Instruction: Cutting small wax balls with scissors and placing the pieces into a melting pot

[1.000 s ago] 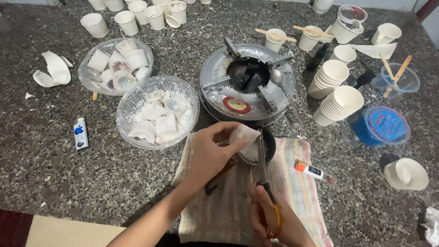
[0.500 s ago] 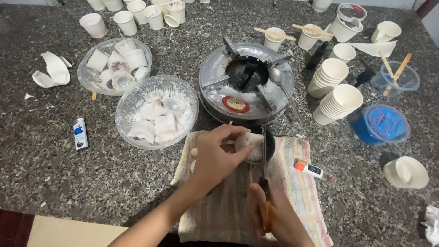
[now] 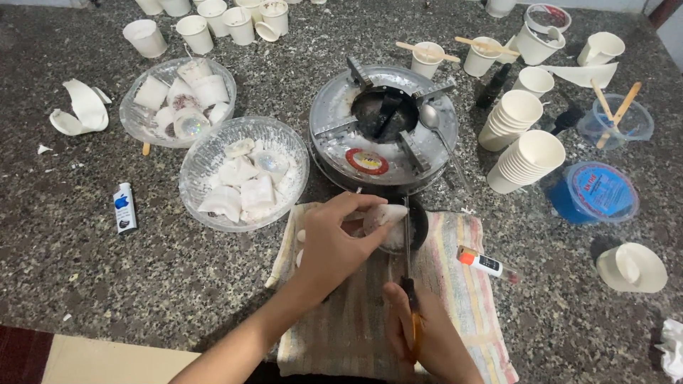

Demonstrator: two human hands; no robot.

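- Left hand: grip closed around a small white paper cup, thumb and fingertips pinching its wall. The cup is held over the far edge of the striped cloth, just above a dark round dish.
- Right hand: grip closed on the orange handles of the scissors. How far the blades are parted cannot be told; they read as one thin line.
- Key relation: the cup lies directly beyond the right hand, away from the person. The scissors' long axis runs near-far, tips pointing away from the person and meeting the cup's right side. Blade and cup appear to touch, though contact cannot be confirmed.
- Cup orientation: tilted on its side, long axis roughly left-right. Which end is the mouth cannot be told with certainty.
- Nearer hand: the left already has the cup; the right reaches it only through the blades.
- Surroundings on the tabletop: a round metal burner just beyond the cloth; a glass bowl of white pieces to the left; stacked cups to the right; a glue stick beside the cloth's right edge; a lighter well to the left.
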